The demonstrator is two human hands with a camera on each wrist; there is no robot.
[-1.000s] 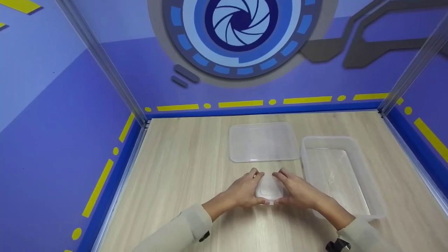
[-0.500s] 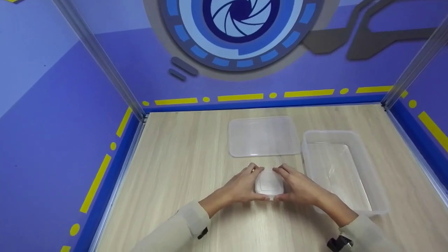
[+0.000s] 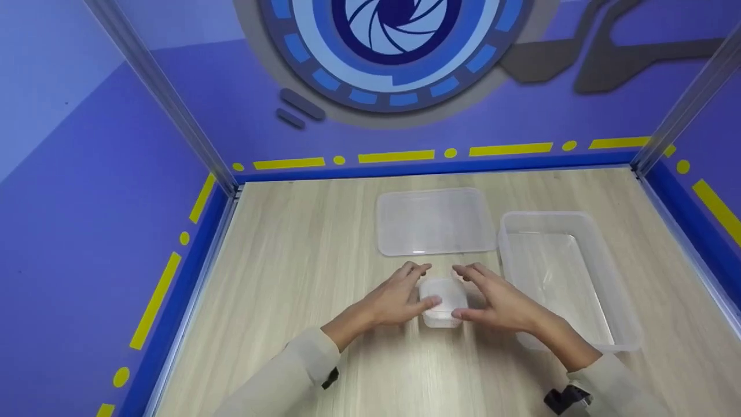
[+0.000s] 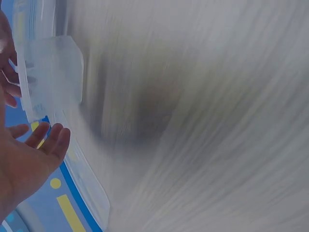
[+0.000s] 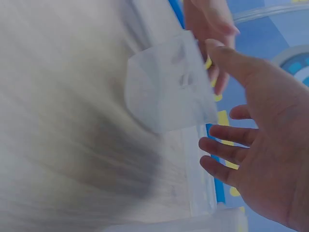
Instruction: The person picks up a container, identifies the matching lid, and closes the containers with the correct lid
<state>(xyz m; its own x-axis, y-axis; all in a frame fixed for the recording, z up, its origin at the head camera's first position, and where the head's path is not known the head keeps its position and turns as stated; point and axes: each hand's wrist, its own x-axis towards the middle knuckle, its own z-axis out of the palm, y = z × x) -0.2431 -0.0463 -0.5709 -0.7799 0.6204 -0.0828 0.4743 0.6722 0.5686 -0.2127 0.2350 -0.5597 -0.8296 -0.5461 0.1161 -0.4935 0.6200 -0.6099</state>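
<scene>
A small translucent plastic food container (image 3: 441, 318) with its lid (image 3: 443, 289) on top stands upright on the wooden table between my hands. To its left is my left hand (image 3: 396, 298), fingers spread away from the side and thumb over the lid. On the other side, my right hand (image 3: 501, 301) has its fingers apart from the container, its thumb near the front right lid edge. Whether either thumb touches the lid, I cannot tell. The right wrist view shows the container (image 5: 161, 89) beside the extended fingers of my right hand (image 5: 275, 150).
Behind the hands a large flat translucent lid (image 3: 435, 221) lies on the table (image 3: 301, 243). At the right stands a large rectangular translucent box (image 3: 608, 289), uncovered, close to my right forearm. Blue-purple panels (image 3: 347, 136) wall the table at the back and both sides.
Both hands have loosened from around the small container; the fingers have spread off its sides and the thumbs have risen to the lid. The head view has tilted slightly.
</scene>
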